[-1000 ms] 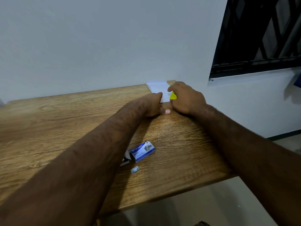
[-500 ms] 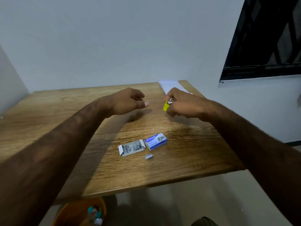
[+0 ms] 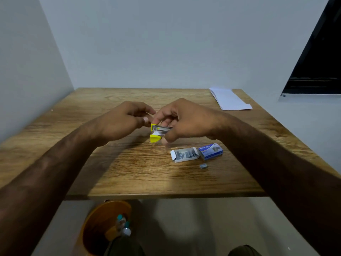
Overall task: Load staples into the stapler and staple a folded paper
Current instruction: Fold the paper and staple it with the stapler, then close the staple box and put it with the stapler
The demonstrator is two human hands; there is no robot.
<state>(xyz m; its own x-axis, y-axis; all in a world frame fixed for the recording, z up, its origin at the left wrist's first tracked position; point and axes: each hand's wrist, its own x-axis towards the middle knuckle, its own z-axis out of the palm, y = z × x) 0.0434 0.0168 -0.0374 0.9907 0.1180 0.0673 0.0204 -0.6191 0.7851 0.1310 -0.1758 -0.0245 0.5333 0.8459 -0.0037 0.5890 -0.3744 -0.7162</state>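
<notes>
My right hand (image 3: 184, 120) grips a small yellow and metal stapler (image 3: 159, 132) just above the middle of the wooden table (image 3: 129, 172). The stapler's top and base stand apart, with the metal channel showing. My left hand (image 3: 127, 120) is at the stapler's left end, thumb and forefinger pinched at its yellow tip. An open white tray of staples (image 3: 185, 154) lies to the right, its blue sleeve (image 3: 211, 151) beside it. A short loose strip of staples (image 3: 203, 166) lies in front of them. The folded white paper (image 3: 229, 99) rests at the far right corner.
Walls close off the table at the back and left. A dark window (image 3: 319, 71) is at the right. Under the table's front edge stands an orange bin (image 3: 103, 217) with small bottles in it. My knees show at the bottom.
Both hands have come back from the paper at the far corner to the table's middle. My right hand brought the stapler along, and my left hand has now closed in on its end.
</notes>
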